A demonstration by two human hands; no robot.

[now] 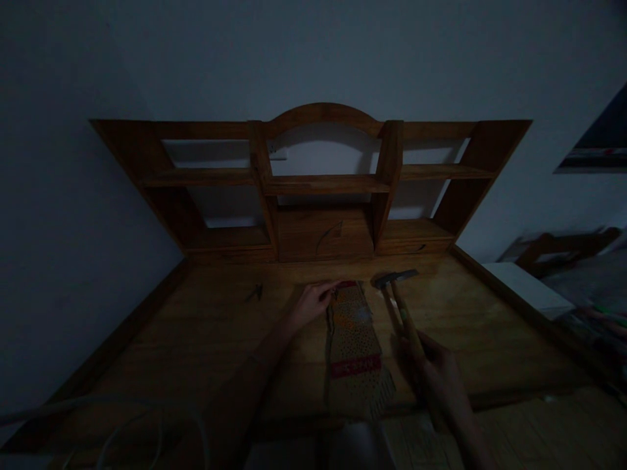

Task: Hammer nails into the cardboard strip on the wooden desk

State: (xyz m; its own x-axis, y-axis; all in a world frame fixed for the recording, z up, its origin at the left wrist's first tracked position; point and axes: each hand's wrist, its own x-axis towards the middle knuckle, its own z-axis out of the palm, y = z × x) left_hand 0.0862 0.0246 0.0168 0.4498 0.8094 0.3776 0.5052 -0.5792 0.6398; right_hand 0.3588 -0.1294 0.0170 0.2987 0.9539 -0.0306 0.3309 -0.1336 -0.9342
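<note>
My right hand (437,365) is wrapped round the wooden handle of a hammer (409,326). The dark metal head is just above the desk, right of a piece of cardboard (355,333). That cardboard lies flat, torn at its edges, with a speckled print and red bands. At its far left corner, the fingers of my left hand (313,303) are pinched together. A small dark thing shows by the fingertips, too dim to name. Left of this hand, a few thin dark pieces (257,292), which look like nails, lie on the desk.
The wooden desk (196,346) has a raised rim on both sides. A wooden shelf unit (326,186) stands along its back, against the wall. Pale cables (147,405) curve across the lower left. On the right are a white surface (526,287) and a wooden chair back (563,251).
</note>
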